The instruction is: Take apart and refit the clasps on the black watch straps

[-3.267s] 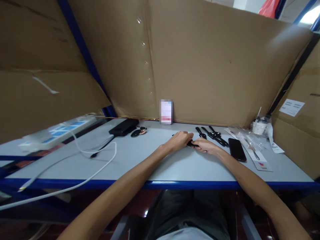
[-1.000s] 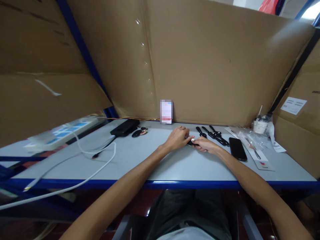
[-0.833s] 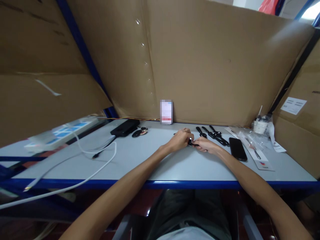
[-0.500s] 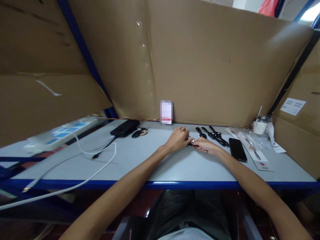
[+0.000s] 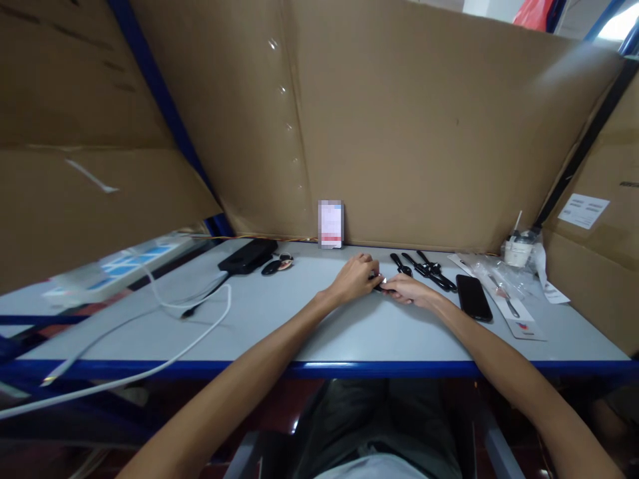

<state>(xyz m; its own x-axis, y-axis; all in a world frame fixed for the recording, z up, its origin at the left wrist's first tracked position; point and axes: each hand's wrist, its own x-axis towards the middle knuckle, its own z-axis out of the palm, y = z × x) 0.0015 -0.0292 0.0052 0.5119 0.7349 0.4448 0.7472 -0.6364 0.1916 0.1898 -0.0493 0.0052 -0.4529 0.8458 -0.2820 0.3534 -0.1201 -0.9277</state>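
My left hand [image 5: 353, 276] is closed over a small black and silvery thing [image 5: 380, 282] at the middle of the table. From the other side my right hand [image 5: 405, 289] grips the same thing, its fingers curled. Most of it is hidden by my fingers, so its kind does not show. Just beyond my right hand lie several long black things with shiny parts, one short black piece [image 5: 401, 265] and a group of longer ones [image 5: 430, 271]. They look like slim black handles or straps.
A black phone [image 5: 474, 297] lies right of my right arm, beside a card with a small metal tool [image 5: 505, 299] and clear plastic. A white cup [image 5: 517, 253] stands behind. Leftward are a black box [image 5: 248, 256], a black oval item [image 5: 271, 267], white cables [image 5: 200, 338] and a power strip [image 5: 120, 269]. A lit screen [image 5: 331, 225] leans against cardboard.
The view has shifted very slightly. Both hands stay together on the small thing, with only a slight change in the shiny part showing between them.
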